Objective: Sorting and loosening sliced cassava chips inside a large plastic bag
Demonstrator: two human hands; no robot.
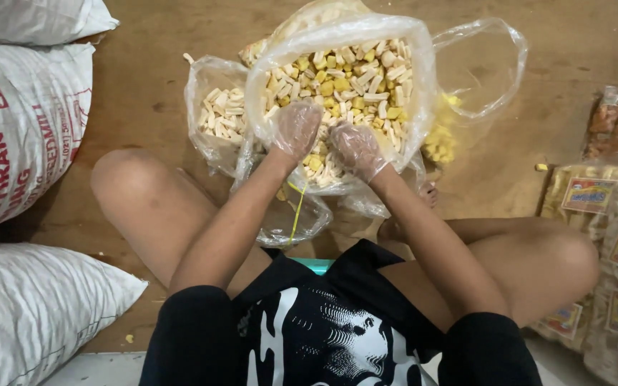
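Where sacks (23, 121) lie, brown floor (144, 78).

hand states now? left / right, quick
Left hand: gloved, fingers curled on the near rim of the big clear snack bag.
Right hand: gloved, closed on the same rim.

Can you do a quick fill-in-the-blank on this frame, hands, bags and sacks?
1. Both the left hand and the right hand wear thin, clear plastic ____.
2. The big clear bag they reach into holds white and ____ snack pieces.
3. The smaller bag beside it holds only ____ pieces.
4. The white woven sacks lie on the person's ____ side.

Missing words: gloves; yellow; white; left
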